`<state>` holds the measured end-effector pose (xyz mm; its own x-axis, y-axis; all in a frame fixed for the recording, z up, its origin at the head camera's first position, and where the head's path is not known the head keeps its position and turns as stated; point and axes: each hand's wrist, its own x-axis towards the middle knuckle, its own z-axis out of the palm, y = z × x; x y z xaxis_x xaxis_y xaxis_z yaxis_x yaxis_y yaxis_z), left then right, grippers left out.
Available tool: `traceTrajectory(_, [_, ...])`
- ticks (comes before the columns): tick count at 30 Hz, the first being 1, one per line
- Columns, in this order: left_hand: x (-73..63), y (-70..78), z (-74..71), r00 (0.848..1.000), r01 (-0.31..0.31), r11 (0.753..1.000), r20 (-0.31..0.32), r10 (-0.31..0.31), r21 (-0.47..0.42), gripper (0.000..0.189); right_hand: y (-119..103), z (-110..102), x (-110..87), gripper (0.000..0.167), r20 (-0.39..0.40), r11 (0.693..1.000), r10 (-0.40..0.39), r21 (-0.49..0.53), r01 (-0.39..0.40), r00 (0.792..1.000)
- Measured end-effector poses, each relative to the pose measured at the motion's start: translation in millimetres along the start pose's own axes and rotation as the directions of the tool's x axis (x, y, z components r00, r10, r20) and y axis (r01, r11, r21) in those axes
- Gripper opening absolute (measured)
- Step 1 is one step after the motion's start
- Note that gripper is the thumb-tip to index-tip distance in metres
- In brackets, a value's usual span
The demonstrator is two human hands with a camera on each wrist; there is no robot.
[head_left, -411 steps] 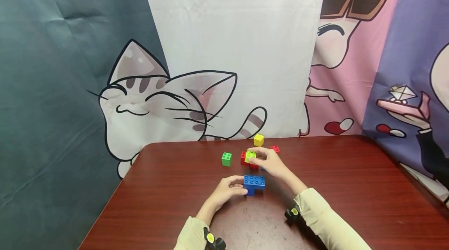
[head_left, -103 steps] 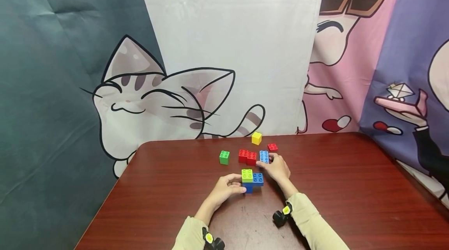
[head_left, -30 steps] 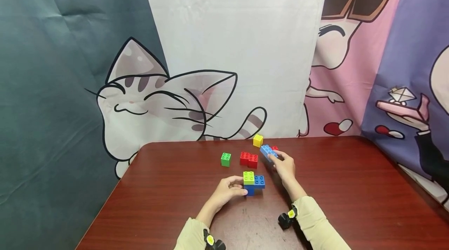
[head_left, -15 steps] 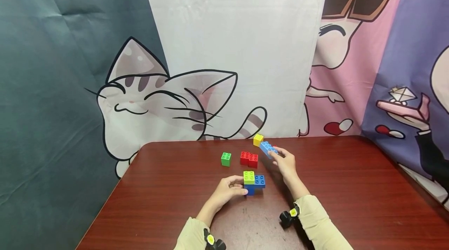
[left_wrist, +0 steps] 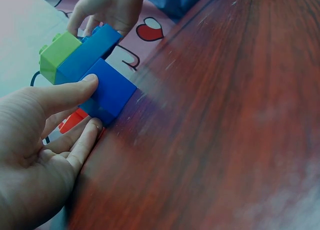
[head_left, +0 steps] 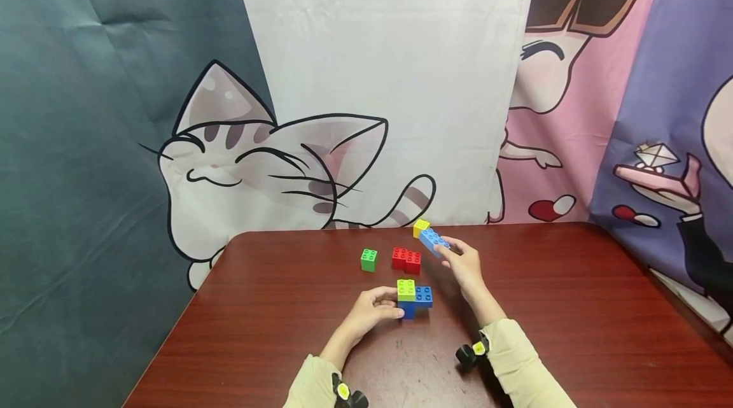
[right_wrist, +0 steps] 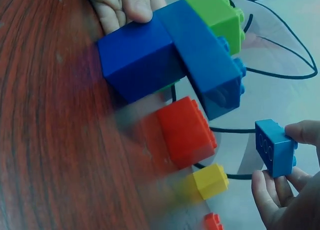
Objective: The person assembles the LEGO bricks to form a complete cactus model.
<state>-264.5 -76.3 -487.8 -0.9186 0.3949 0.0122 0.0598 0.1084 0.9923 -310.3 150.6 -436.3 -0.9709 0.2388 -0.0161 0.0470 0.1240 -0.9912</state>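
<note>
My left hand (head_left: 369, 312) grips a small stack of toy building bricks from its left side, thumb in front. At the bottom of the stack is a dark blue brick (left_wrist: 112, 89). A longer blue brick (head_left: 424, 297) lies across it and juts out to the right. A lime green brick (head_left: 406, 289) sits on its left half. Beyond the stack, to the right, my right hand (head_left: 465, 266) pinches a light blue brick (head_left: 432, 240) between thumb and fingers. That brick is raised and tilted, its hollow underside showing in the right wrist view.
Behind the stack on the brown table (head_left: 258, 331) stand two adjoining red bricks (head_left: 406, 260), with a green brick (head_left: 369, 260) to their left. A yellow brick (head_left: 420, 228) is near the far edge. Another red brick (right_wrist: 213, 221) shows in the right wrist view. A printed curtain (head_left: 378, 45) hangs behind.
The lime brick went from my right hand onto the stack. My right hand then lifted the light blue brick off the table and has shifted it slightly left. My left hand stays put.
</note>
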Motion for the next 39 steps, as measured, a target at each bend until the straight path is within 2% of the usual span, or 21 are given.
traceTrajectory(6, [0.5,1.2,-0.5,1.000,0.001,1.000,-0.002,-0.001,-0.001,0.045,-11.1,3.5,-6.1,0.048,0.064,0.999,0.010,0.043,-0.013,0.998])
traceTrajectory(17, [-0.9,3.4,0.4,1.000,-0.015,1.000,-0.012,0.015,-0.012,0.046,-23.4,3.4,-13.5,0.048,0.100,0.999,-0.016,0.032,0.013,0.995])
traceTrajectory(28, [-1.7,0.5,-0.1,1.000,0.006,1.000,-0.022,-0.005,0.019,0.047,-28.4,6.0,-19.6,0.045,0.149,0.999,-0.029,0.045,0.022,0.988])
traceTrajectory(39, [-0.8,0.7,0.2,1.000,0.000,1.000,-0.006,0.000,0.007,0.045,-30.6,3.8,-23.5,0.048,0.238,0.999,-0.053,0.022,0.049,0.970])
